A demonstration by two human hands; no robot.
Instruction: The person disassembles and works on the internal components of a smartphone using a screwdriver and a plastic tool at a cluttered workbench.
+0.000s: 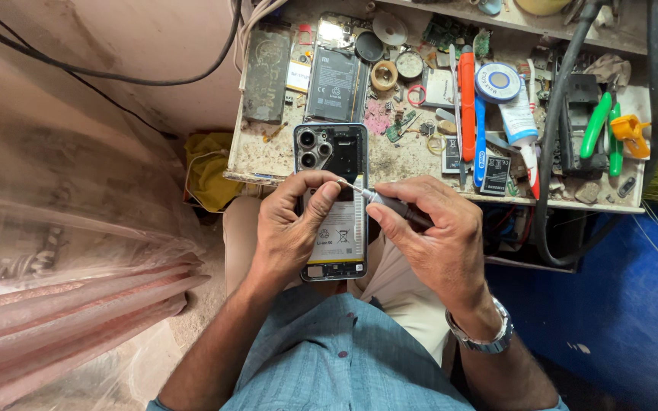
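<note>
While left hand [287, 228] steadies phone [334, 202], right hand [436, 232] pinches screwdriver [390, 203]

opened phones: 2, one in hand [334, 199], one at 12 o'clock [335, 72] | hands: 2, left [289, 228], right [436, 240] | screwdrivers in hand: 1 [390, 202] | solder-wick reels: 1 at 1 o'clock [497, 82] | green-handled pliers: 1 at 2 o'clock [603, 125] | wristwatches: 1 [489, 335]

Blue shirt [344, 365], orange screwdriver [467, 103]

A grimy workbench [268, 164] is seen. An opened phone [336, 68], tape roll [497, 81] and green-handled pliers [602, 125] are laid on it.
</note>
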